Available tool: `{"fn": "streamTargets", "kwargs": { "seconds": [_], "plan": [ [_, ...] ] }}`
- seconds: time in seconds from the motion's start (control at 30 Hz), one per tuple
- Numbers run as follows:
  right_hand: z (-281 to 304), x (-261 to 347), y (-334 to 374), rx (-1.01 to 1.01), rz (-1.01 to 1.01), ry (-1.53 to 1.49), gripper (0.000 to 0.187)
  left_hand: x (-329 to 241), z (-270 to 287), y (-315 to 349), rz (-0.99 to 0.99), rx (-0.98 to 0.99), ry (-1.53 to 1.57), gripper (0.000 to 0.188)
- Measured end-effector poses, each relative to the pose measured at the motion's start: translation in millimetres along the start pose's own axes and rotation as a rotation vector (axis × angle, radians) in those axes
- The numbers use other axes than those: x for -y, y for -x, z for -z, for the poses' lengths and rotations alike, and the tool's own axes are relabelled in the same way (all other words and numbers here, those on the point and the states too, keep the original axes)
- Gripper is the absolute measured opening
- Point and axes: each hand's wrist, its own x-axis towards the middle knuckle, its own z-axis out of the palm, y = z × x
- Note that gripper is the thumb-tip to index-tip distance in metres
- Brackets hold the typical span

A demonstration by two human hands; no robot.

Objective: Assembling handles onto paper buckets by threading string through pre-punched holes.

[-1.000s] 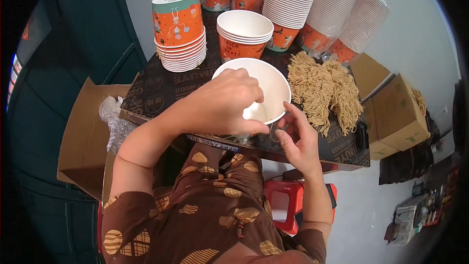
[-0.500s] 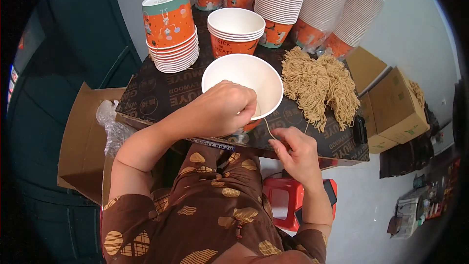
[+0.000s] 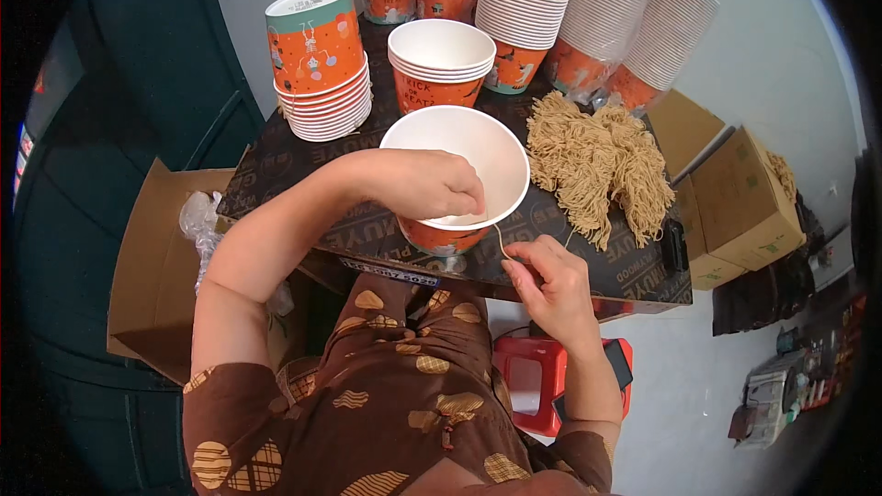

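A white-lined paper bucket point(image 3: 503, 158) with an orange printed outside stands upright at the table's front edge. My left hand point(image 3: 436, 186) reaches over its rim, fingers curled closed just inside the near right wall; what they hold is hidden. A thin tan cord point(image 3: 500, 241) hangs from the bucket's outside just below the rim and runs down to my right hand point(image 3: 551, 280). That hand pinches the cord between thumb and fingers, right of the bucket and over the table edge. A bundle of tan cords point(image 3: 597, 165) lies on the table to the right.
Behind the bucket stand a short upright stack of buckets point(image 3: 441, 46) and an upside-down stack point(image 3: 317, 64) at the left. Taller stacks point(image 3: 524, 0), some wrapped in plastic, line the wall. Cardboard boxes point(image 3: 744, 207) flank the dark table point(image 3: 358, 211); a red stool point(image 3: 524, 381) is below.
My left hand has turned and tipped down, its fingers now lower inside the bucket's near wall. My right hand has barely moved and keeps its pinch on the cord.
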Motion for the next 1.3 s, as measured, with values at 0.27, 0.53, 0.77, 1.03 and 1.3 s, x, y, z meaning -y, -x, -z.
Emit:
{"fn": "streamTargets", "kwargs": {
  "seconds": [0.27, 0.53, 0.77, 1.03, 1.3],
  "plan": [
    [-1, -2, -1, 0.000, 0.006, -0.002, 0.010, -9, 6, -13, 0.119, 0.199, 0.126, 0.020],
    [1, 1, -5, -0.051, 0.054, -0.037, 0.008, -13, 7, -3, 0.158, 0.054, 0.131, 0.016],
    [-7, 4, -12, -0.137, 0.162, -0.089, 0.009, -25, -6, 12, 0.065, -0.272, 0.061, 0.018],
    [-15, -8, -21, -0.113, 0.121, -0.249, 0.003, -20, -15, 11, -0.135, -0.359, 0.292, 0.012],
    [-11, -15, -32, -0.073, 0.093, -0.284, 0.003, -16, -7, -1, -0.014, -0.241, 0.543, 0.009]
  ]
}}
